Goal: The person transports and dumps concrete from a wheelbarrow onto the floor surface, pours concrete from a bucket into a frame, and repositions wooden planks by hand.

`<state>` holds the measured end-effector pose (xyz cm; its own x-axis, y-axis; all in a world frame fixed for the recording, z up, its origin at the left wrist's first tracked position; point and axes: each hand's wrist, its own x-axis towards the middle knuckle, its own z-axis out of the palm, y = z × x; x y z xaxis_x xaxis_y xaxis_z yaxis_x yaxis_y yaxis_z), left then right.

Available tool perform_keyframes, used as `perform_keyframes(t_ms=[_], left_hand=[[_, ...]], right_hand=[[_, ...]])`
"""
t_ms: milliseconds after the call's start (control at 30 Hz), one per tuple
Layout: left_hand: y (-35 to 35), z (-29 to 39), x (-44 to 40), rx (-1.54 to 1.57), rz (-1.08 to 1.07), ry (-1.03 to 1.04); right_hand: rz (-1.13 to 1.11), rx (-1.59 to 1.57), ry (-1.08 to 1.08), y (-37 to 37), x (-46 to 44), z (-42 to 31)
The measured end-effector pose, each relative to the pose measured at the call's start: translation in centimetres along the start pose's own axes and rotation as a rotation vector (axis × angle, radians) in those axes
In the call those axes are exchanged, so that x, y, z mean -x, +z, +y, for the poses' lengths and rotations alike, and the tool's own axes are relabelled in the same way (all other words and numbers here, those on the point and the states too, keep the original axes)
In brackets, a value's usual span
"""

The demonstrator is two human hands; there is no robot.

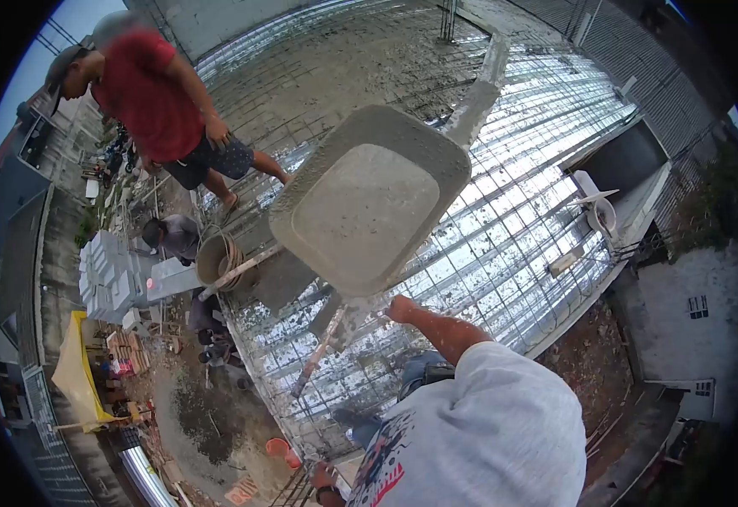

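Observation:
A cement-coated wheelbarrow (369, 211) stands in the middle of the view, with a smooth grey layer inside its tray. My right hand (400, 310) is closed at the near corner of the tray, on a grey, cement-caked part of the wheelbarrow. Close by, a wooden handle (322, 355) slants down to the left. Low in the view, my left hand (325, 480) wears a dark wristband and is near the slab's edge; its fingers are too small and partly covered to make out.
Shiny metal decking (504, 228) lies under a rebar grid, with wet concrete (301, 84) behind. A person in a red shirt (153, 93) stands left of the wheelbarrow, near a bucket (217, 258). Past the slab's edge, several people are below. An opening (622, 160) lies at right.

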<state>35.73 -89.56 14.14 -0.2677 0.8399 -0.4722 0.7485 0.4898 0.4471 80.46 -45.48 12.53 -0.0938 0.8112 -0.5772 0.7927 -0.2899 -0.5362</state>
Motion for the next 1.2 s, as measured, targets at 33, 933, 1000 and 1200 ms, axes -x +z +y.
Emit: perform_keyframes(t_ms=[33,933,1000,1200], left_hand=[[-1.0,-1.7,-2.7,0.390,0.074,-0.164],[-18.7,-10.9,-10.8,0.504,-0.041,-0.437],[-17.3,-12.8,-12.4,0.281,0.065,-0.380],[-17.0,-13.5,-14.6,0.739,-0.002,-0.508]], right_hand=[[0.048,0.054,0.030,1.9,0.0,1.9],[-0.119,0.288,0.052,23.0,6.2,-7.0],[-0.088,0.165,0.101,22.5,6.1,-8.8],[-0.156,-0.363,0.290,22.6,3.7,-10.6]])
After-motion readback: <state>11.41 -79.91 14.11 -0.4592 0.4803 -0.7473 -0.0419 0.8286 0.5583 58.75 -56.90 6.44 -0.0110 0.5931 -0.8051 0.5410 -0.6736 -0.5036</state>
